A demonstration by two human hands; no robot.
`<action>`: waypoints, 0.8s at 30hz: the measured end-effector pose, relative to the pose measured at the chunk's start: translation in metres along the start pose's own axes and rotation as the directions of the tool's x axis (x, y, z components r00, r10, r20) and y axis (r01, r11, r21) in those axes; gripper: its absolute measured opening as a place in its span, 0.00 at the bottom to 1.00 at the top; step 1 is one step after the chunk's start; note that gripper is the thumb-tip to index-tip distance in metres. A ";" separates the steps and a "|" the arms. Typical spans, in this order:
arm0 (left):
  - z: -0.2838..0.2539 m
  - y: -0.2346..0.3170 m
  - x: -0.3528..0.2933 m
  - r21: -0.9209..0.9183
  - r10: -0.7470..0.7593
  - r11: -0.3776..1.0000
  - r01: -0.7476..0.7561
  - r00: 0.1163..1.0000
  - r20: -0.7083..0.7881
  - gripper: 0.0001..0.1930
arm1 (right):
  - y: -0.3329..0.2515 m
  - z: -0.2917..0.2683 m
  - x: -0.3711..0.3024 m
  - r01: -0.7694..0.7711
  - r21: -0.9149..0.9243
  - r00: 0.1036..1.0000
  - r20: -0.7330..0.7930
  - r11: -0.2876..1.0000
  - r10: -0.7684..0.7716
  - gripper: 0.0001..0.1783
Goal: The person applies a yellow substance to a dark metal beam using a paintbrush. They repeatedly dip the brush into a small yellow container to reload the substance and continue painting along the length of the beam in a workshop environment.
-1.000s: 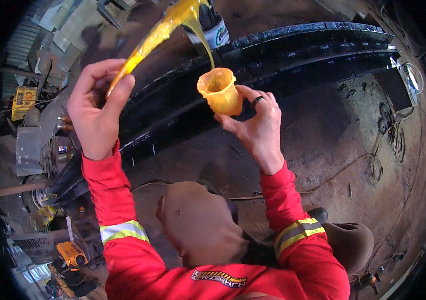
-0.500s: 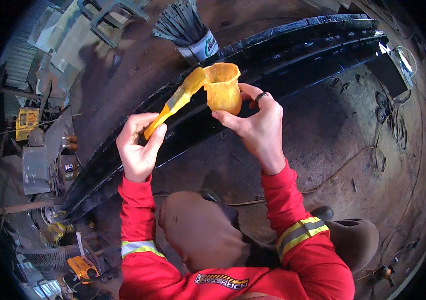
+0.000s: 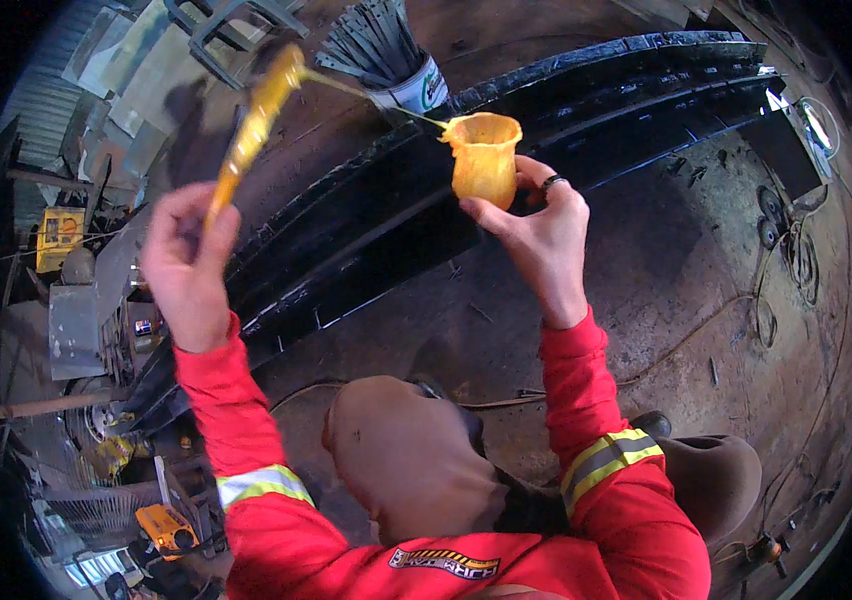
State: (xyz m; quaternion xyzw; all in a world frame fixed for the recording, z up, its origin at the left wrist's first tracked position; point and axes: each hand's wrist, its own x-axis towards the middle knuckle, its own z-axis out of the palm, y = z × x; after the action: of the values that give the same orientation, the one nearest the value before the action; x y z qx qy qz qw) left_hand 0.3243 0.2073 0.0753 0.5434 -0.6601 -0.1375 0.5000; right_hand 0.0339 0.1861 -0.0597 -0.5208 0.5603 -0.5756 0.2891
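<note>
My left hand [image 3: 191,262] is closed round the handle of a yellow-coated paintbrush [image 3: 257,122], held tilted with its coated end up and smeared by motion. A thin yellow strand [image 3: 371,93] stretches from the brush's upper end to the rim of a small yellow cup [image 3: 487,160]. That cup stands upright in the fingers of my right hand [image 3: 544,235], which wears a dark ring. Thick yellow coating covers the cup's outside and rim; what lies at its bottom cannot be made out. Both hands are raised over a long black metal beam [image 3: 376,220].
Behind the beam stands a white bucket [image 3: 416,90] full of metal strips [image 3: 374,42]. Cables [image 3: 798,255] lie coiled on the floor at right. A yellow box [image 3: 60,240], sheet scraps and an orange tool [image 3: 168,530] crowd the left side.
The paintbrush has swung up and left, away from the cup's rim, drawing out a yellow strand. My right hand has shifted slightly right with the cup.
</note>
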 end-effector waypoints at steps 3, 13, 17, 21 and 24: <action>-0.008 0.034 0.038 -0.053 0.103 0.994 -0.101 0.994 0.038 0.13 | -0.001 0.010 -0.007 0.009 -0.037 0.998 0.061 0.999 -0.007 0.32; 0.014 0.055 0.048 -0.195 0.081 0.979 -0.057 0.990 0.113 0.12 | -0.004 0.021 -0.015 0.087 -0.106 0.995 0.062 0.991 -0.081 0.34; 0.042 0.024 0.011 -0.088 0.036 0.996 -0.015 0.968 0.248 0.10 | -0.001 0.016 -0.009 0.102 -0.111 0.994 0.045 0.989 -0.098 0.36; 0.053 -0.006 -0.020 -0.125 -0.137 0.973 0.196 0.917 0.375 0.09 | -0.006 0.009 -0.006 0.045 -0.085 0.999 0.017 0.995 -0.044 0.35; 0.051 -0.023 -0.031 -0.147 -0.118 0.969 0.200 0.891 0.438 0.10 | -0.002 0.004 -0.001 -0.012 -0.007 1.000 -0.020 1.000 0.012 0.34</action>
State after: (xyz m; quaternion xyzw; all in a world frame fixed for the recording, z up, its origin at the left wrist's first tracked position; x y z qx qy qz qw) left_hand 0.2935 0.2064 0.0192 0.5029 -0.6905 -0.3552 0.3797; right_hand 0.0380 0.1858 -0.0581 -0.5126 0.5683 -0.5771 0.2850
